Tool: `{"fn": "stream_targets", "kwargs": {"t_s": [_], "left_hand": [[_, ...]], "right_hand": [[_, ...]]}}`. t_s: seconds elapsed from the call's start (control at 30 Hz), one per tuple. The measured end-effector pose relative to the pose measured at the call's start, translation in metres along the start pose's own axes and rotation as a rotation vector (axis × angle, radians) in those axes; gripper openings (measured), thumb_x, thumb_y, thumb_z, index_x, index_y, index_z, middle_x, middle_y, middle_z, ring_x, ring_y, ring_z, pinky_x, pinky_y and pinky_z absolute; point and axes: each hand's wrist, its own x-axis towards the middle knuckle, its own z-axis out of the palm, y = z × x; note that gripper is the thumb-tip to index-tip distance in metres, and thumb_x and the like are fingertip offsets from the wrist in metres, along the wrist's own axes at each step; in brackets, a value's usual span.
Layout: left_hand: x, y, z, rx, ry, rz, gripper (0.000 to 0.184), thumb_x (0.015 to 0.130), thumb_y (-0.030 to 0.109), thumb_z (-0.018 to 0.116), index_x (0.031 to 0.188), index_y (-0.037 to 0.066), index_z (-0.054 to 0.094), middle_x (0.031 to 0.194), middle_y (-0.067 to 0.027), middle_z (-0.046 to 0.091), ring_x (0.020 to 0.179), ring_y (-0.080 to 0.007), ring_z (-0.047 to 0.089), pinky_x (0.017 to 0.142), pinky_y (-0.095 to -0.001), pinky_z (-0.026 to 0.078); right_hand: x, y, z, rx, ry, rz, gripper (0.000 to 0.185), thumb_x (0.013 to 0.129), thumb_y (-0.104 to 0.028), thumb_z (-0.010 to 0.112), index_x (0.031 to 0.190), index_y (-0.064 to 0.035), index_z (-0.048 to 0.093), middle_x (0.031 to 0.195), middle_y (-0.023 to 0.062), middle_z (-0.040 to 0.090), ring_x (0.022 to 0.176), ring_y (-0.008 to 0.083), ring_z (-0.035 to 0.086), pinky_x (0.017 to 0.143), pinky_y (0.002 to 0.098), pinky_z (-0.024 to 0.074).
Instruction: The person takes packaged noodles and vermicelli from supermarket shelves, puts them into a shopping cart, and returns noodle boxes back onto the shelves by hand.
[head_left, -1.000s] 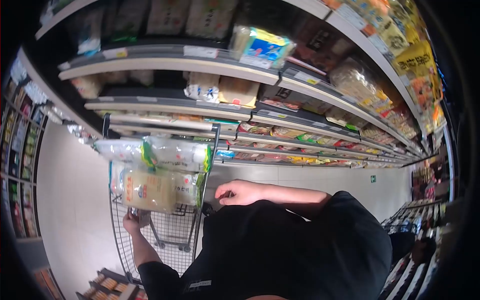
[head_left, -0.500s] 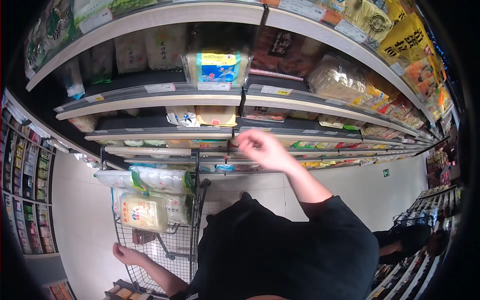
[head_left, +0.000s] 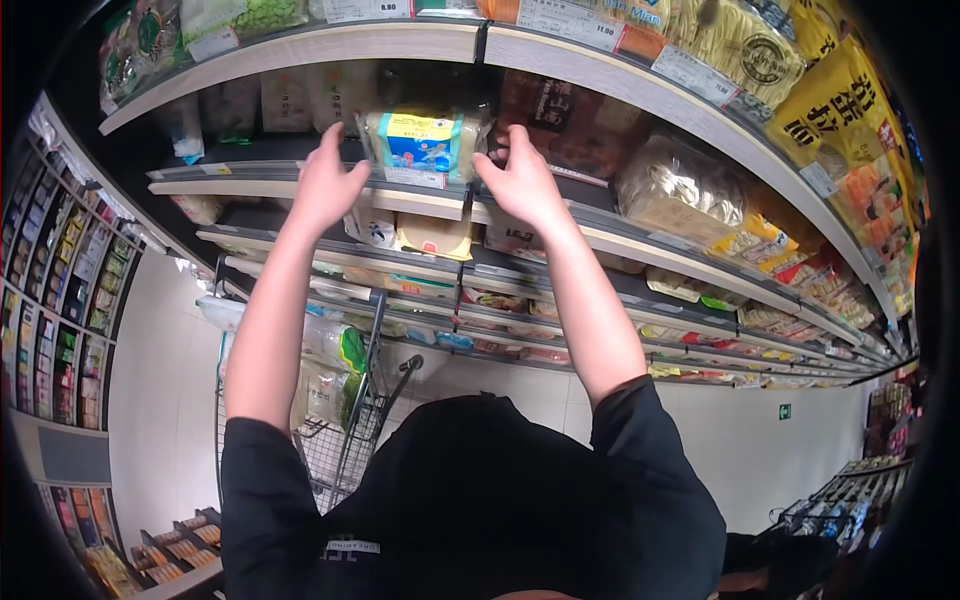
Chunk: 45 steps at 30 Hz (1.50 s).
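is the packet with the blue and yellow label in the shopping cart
No, the packet is on the shelf, between the left hand and the right hand.

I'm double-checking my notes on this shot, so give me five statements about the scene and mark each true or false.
1. The blue-and-yellow packet is between the left hand and the right hand. True.
2. The left hand grips the cart. False: it is up at the shelf, beside the blue-and-yellow packet.
3. The cart has other packets in it. True.
4. The person wears white. False: the sleeves are black.
5. Both hands are open. True.
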Motion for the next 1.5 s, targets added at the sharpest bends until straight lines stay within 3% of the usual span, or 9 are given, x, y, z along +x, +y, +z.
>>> {"fn": "stream_targets", "kwargs": {"t_s": [0.17, 0.53, 0.77, 0.9, 1.03, 1.13, 1.2, 1.23, 1.5], "left_hand": [[0.026, 0.010, 0.017, -0.178, -0.257, -0.125, 0.069, 0.088, 0.026, 0.076, 0.146, 0.002, 0.047, 0.135, -0.0221, 0.065, 0.127, -0.0312, 0.063, 0.108, -0.0420, 0.047], [-0.013, 0.023, 0.016, -0.491, 0.088, 0.087, 0.069, 0.080, 0.013, 0.089, 0.130, 0.004, 0.043, 0.122, -0.0137, 0.064, 0.117, -0.0193, 0.061, 0.100, -0.0354, 0.049], [-0.048, 0.039, -0.025, -0.854, 0.076, 0.061, 0.078, 0.078, 0.009, 0.089, 0.138, 0.004, 0.040, 0.128, -0.0120, 0.060, 0.119, -0.0194, 0.060, 0.105, -0.0355, 0.049], [-0.079, 0.020, -0.044, -0.983, 0.139, 0.042, 0.073, 0.080, 0.007, 0.086, 0.140, 0.002, 0.044, 0.129, -0.0114, 0.061, 0.120, -0.0199, 0.061, 0.106, -0.0361, 0.049], [-0.123, 0.017, -0.055, -1.220, 0.296, -0.160, 0.065, 0.084, 0.008, 0.082, 0.139, 0.000, 0.048, 0.128, -0.0131, 0.063, 0.119, -0.0219, 0.063, 0.105, -0.0372, 0.050], [-0.158, 0.005, -0.061, -1.281, 0.339, -0.262, 0.066, 0.089, 0.022, 0.080, 0.142, 0.001, 0.046, 0.133, -0.0139, 0.061, 0.122, -0.0257, 0.062, 0.106, -0.0411, 0.050], [-0.178, 0.001, -0.067, -1.329, 0.364, -0.312, 0.066, 0.090, 0.023, 0.079, 0.142, 0.002, 0.045, 0.134, -0.0141, 0.061, 0.122, -0.0260, 0.062, 0.106, -0.0416, 0.050], [-0.186, 0.000, -0.069, -1.303, 0.398, -0.311, 0.067, 0.090, 0.024, 0.079, 0.144, 0.002, 0.044, 0.134, -0.0140, 0.061, 0.122, -0.0261, 0.062, 0.106, -0.0416, 0.050], [-0.228, -0.011, -0.093, -1.229, 0.475, -0.301, 0.068, 0.090, 0.025, 0.080, 0.144, 0.000, 0.047, 0.134, -0.0145, 0.063, 0.121, -0.0258, 0.063, 0.105, -0.0414, 0.050]], "right_hand": [[0.002, -0.011, 0.011, -0.005, -0.130, 0.009, 0.075, 0.090, -0.034, 0.071, 0.141, 0.0115, 0.041, 0.130, 0.0336, 0.061, 0.122, 0.0464, 0.062, 0.104, 0.0471, 0.0496], [-0.017, -0.020, 0.025, 0.327, 0.174, -0.173, 0.074, 0.086, -0.017, 0.075, 0.144, 0.0104, 0.038, 0.137, 0.0305, 0.052, 0.129, 0.0438, 0.053, 0.107, 0.0468, 0.0451], [-0.016, -0.042, 0.009, 0.506, -0.004, -0.213, 0.058, 0.088, -0.010, 0.066, 0.143, -0.0002, 0.049, 0.123, 0.0152, 0.060, 0.104, 0.0194, 0.060, 0.086, 0.0317, 0.0524], [-0.004, -0.055, 0.012, 0.640, -0.219, -0.290, 0.036, 0.095, -0.011, 0.058, 0.128, 0.0012, 0.063, 0.106, 0.0081, 0.071, 0.092, 0.0147, 0.063, 0.084, 0.0310, 0.0527], [0.048, -0.065, 0.020, 0.298, -0.185, -0.361, 0.031, 0.098, -0.027, 0.060, 0.112, -0.0023, 0.074, 0.101, 0.0154, 0.076, 0.098, 0.0245, 0.073, 0.090, 0.0344, 0.0538], [0.085, -0.074, 0.026, -0.191, -0.216, -0.312, 0.045, 0.095, -0.031, 0.059, 0.136, -0.0125, 0.063, 0.127, 0.0209, 0.069, 0.122, 0.0365, 0.064, 0.105, 0.0456, 0.0490], [0.126, -0.041, 0.054, -0.331, -0.077, -0.610, 0.044, 0.101, -0.033, 0.055, 0.143, -0.0215, 0.058, 0.124, 0.0154, 0.070, 0.118, 0.0356, 0.065, 0.102, 0.0451, 0.0503], [0.126, -0.055, 0.054, -0.493, -0.047, -0.550, 0.044, 0.102, -0.035, 0.053, 0.144, -0.0206, 0.058, 0.136, 0.0181, 0.064, 0.128, 0.0356, 0.059, 0.107, 0.0453, 0.0479], [0.197, -0.007, 0.094, -0.483, 0.084, -0.633, 0.040, 0.100, -0.035, 0.054, 0.130, -0.0107, 0.067, 0.123, 0.0268, 0.067, 0.118, 0.0443, 0.062, 0.104, 0.0513, 0.0480]]}}
